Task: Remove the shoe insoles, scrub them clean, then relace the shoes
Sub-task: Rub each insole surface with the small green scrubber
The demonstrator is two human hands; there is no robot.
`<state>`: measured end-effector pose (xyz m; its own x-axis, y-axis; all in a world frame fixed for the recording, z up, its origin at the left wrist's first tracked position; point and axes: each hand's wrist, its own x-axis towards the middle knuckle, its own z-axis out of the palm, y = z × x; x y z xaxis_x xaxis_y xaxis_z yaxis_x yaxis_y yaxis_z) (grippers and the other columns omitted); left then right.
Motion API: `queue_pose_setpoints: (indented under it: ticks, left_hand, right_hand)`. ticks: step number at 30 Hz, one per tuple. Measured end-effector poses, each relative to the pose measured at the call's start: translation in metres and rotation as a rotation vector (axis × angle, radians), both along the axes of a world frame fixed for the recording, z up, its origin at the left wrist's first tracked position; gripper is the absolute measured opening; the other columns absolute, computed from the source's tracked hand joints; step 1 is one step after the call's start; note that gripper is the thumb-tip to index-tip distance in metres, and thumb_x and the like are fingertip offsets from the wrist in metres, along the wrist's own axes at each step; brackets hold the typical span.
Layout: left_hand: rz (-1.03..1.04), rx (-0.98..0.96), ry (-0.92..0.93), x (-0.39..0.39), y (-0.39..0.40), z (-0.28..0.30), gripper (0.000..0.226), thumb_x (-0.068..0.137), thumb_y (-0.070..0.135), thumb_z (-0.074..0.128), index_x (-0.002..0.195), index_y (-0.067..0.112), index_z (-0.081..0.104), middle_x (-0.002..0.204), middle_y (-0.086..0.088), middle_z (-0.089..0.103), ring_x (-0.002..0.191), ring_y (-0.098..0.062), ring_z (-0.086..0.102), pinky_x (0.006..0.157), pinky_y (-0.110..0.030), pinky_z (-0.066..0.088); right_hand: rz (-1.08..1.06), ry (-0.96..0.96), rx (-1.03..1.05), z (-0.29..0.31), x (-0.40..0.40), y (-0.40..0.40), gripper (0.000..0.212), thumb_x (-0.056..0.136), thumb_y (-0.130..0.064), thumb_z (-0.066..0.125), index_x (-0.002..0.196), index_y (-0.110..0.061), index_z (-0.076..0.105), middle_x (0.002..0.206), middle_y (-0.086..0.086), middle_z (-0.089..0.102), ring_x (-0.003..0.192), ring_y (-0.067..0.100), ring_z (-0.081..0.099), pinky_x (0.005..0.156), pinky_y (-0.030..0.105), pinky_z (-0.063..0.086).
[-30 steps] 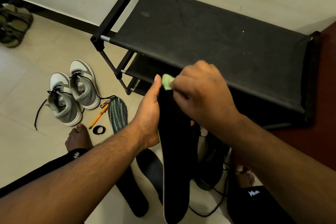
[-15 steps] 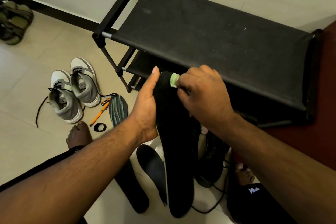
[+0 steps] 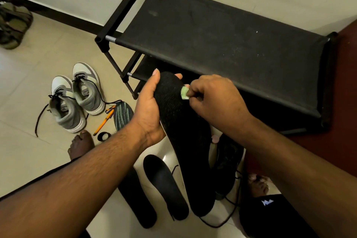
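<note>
Head view, the only one. The person holds a long black insole (image 3: 181, 131) up over the floor (image 3: 29, 87), in front of a black shoe rack (image 3: 222, 31). The left hand (image 3: 148, 110) grips the insole's left edge near the toe end, thumb up along the rim and fingertips wrapping behind the tip. The right hand (image 3: 214, 96) is curled tight, pinching a small pale green scrubber (image 3: 184, 92) and pressing it against the insole's upper right edge. Change over the last second: the scrubber sat at the very tip of the insole, between the two hands; it has since travelled down and to the right, and the insole's toe end has turned more fully toward the camera. Read as a scrubbing stroke in progress, working from the tip along the edge; most of the insole's length below is likely not yet covered. On the floor beneath lie two more dark insoles (image 3: 166, 185), and a patterned green one (image 3: 122, 115) near an orange pen (image 3: 103, 122). A grey-and-white pair of shoes (image 3: 77, 96) stands at left with laces loose; a dark shoe (image 3: 228, 162) sits partly hidden behind the held insole. Relacing appears not yet begun.
</note>
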<state>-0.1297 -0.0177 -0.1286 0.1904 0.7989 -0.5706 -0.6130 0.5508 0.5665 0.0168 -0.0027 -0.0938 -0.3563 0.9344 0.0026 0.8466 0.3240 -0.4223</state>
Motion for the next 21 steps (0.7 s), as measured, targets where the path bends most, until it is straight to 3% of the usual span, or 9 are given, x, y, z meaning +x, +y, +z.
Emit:
queue_pose_setpoints:
  ticks: [4,7,9,13,16,21]
  left_hand:
    - [0.105,0.017,-0.033,-0.006,0.008,-0.002,0.059,0.095,0.058,0.042,0.126,0.011,0.060,0.105,-0.016,0.064,0.094,-0.029,0.064,0.088,-0.043,0.056]
    - [0.171,0.019,-0.027,-0.019,0.016,-0.004,0.056,0.093,0.061,0.042,0.115,0.014,0.063,0.108,-0.013,0.064,0.105,-0.030,0.060,0.098,-0.047,0.048]
    - [0.202,0.012,-0.055,-0.027,0.019,-0.002,0.058,0.091,0.063,0.042,0.102,0.012,0.067,0.108,-0.009,0.064,0.104,-0.028,0.059,0.095,-0.048,0.049]
    - [0.211,0.040,-0.087,-0.031,0.023,0.002,0.061,0.091,0.064,0.041,0.093,0.010,0.071,0.100,-0.010,0.066,0.100,-0.027,0.059,0.096,-0.051,0.048]
    - [0.182,0.061,-0.109,-0.023,0.020,0.003,0.054,0.092,0.063,0.041,0.101,0.015,0.065,0.099,-0.010,0.065,0.101,-0.028,0.058,0.102,-0.057,0.041]
    - [0.183,0.075,-0.122,-0.022,0.020,0.003,0.051,0.093,0.062,0.039,0.113,0.020,0.061,0.101,-0.009,0.063,0.103,-0.030,0.056,0.100,-0.058,0.042]
  right_hand:
    - [0.080,-0.047,-0.162,0.006,-0.001,0.000,0.011,0.083,-0.017,0.066,0.076,-0.025,0.067,0.077,-0.013,0.062,0.077,0.003,0.059,0.078,0.026,0.049]
    - [0.230,0.068,-0.681,0.022,0.006,0.001,0.007,0.082,-0.007,0.071,0.080,-0.013,0.072,0.077,-0.006,0.070,0.068,-0.003,0.063,0.057,0.010,0.046]
    - [0.325,0.107,-0.874,0.028,0.011,-0.001,0.005,0.082,-0.002,0.072,0.084,-0.006,0.073,0.082,0.001,0.072,0.069,0.000,0.066,0.056,0.008,0.047]
    - [0.265,0.278,-0.711,0.025,0.012,0.000,0.005,0.080,-0.003,0.074,0.084,-0.006,0.075,0.078,-0.004,0.072,0.069,-0.002,0.065,0.058,0.007,0.046]
    - [0.242,0.226,-0.478,0.018,0.012,0.003,0.008,0.078,-0.005,0.076,0.078,-0.013,0.076,0.070,-0.015,0.068,0.068,-0.008,0.062,0.064,0.008,0.043]
    - [0.333,0.087,-0.581,0.018,0.011,0.001,0.010,0.081,-0.011,0.074,0.077,-0.021,0.072,0.077,-0.013,0.069,0.076,-0.006,0.063,0.069,0.012,0.050]
